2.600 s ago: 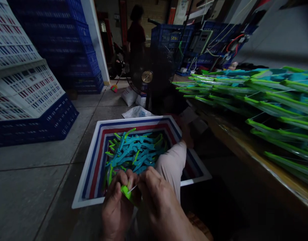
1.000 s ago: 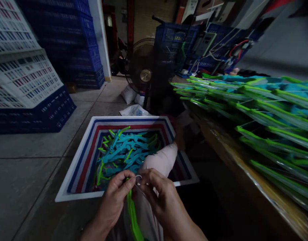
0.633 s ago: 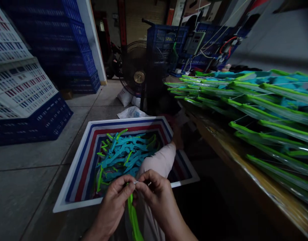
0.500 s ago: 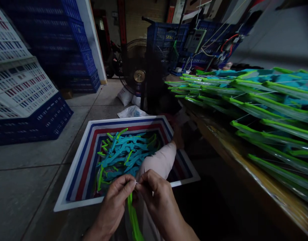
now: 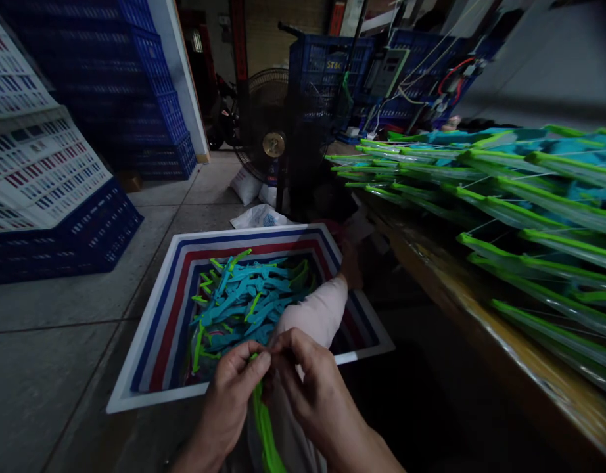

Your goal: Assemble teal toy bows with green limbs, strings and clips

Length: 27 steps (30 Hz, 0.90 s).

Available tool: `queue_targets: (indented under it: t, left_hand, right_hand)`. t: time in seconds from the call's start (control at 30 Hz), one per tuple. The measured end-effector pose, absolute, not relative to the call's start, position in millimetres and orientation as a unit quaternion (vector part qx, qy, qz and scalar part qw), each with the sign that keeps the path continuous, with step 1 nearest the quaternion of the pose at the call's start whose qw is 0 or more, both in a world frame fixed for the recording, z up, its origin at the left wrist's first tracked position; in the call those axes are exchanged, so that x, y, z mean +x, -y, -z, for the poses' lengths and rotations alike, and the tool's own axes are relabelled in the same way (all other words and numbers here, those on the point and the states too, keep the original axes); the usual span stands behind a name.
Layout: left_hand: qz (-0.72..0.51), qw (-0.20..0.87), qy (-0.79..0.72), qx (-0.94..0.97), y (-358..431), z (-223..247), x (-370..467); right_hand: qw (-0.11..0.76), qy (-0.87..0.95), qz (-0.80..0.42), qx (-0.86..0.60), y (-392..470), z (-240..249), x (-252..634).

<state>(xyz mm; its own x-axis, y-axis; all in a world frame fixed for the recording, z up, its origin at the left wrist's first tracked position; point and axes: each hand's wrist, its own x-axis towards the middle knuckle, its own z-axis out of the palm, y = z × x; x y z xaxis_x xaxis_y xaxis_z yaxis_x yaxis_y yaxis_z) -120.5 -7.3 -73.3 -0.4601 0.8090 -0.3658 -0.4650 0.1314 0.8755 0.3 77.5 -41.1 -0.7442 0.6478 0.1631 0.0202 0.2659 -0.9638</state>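
My left hand is closed in a pinch around the top end of a bright green strip-like piece, which hangs down over my lap. My right hand is closed too, its thumb and forefinger pressed together against the left fingertips. What the right fingers pinch is too small and hidden to make out. Just beyond the hands stands a white-rimmed bin with a striped red, white and blue lining. Inside it lies a tangled heap of turquoise and green pieces.
My leg in a pale trouser stretches along the bin's right side. At right, a wooden-edged table carries stacked green-edged pieces with thin strings. A fan stands ahead; blue crates and white crates are stacked left.
A tiny white bit that showed between my fingertips is now hidden. The green piece's top end now shows at my left thumb. Both hands stay in nearly the same place.
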Motion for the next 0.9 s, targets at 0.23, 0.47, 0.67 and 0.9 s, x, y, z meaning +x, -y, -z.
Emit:
queue_targets:
  t: [0.23, 0.47, 0.67, 0.9]
  left_hand:
    - [-0.631, 0.504, -0.552, 0.208, 13, 78, -119]
    - [-0.656, 0.51, -0.534, 0.155, 15, 78, -120]
    - [-0.647, 0.502, -0.553, 0.153, 15, 83, -120]
    - [-0.652, 0.504, -0.549, 0.139, 12, 79, -119]
  right_hand:
    - [0.289, 0.726, -0.559, -0.276, -76, 48, -2]
    - [0.323, 0.797, -0.458, -0.224, -70, 52, -1]
    - [0.345, 0.818, -0.397, -0.235, -65, 55, -2]
    - [0.317, 0.763, -0.484, -0.289, -62, 59, -4]
